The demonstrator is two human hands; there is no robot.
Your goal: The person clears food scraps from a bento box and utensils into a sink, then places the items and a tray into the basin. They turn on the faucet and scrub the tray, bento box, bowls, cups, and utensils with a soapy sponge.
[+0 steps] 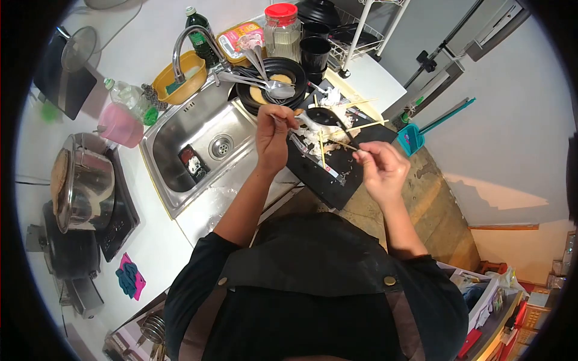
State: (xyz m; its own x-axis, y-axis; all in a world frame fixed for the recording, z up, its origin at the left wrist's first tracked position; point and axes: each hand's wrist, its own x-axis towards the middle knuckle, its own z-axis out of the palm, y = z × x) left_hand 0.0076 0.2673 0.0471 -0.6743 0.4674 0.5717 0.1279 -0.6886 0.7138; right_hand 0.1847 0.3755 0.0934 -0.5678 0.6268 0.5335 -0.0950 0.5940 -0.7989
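Observation:
My right hand [383, 170] is closed round the thin handle of a black spoon or ladle [323, 117], whose bowl is up and to the left. To its left, my left hand [276, 135] is closed with fingertips pinched near the end of a pale item; what it holds is hard to make out. Below and between the hands, chopsticks, crumpled white tissue [332, 96] and torn wrappers [328, 168] lie on a black mat [334, 191]. Behind my left hand, metal spoons [280, 89] rest on stacked black plates [299, 71].
A steel sink [165, 185] with a tap [176, 57] and a small black-and-red item [194, 163] is left of centre. A yellow basin [185, 71], a pink cup [122, 125] and a large steel pot [96, 180] stand farther left. A red-lidded jar [282, 36] stands behind.

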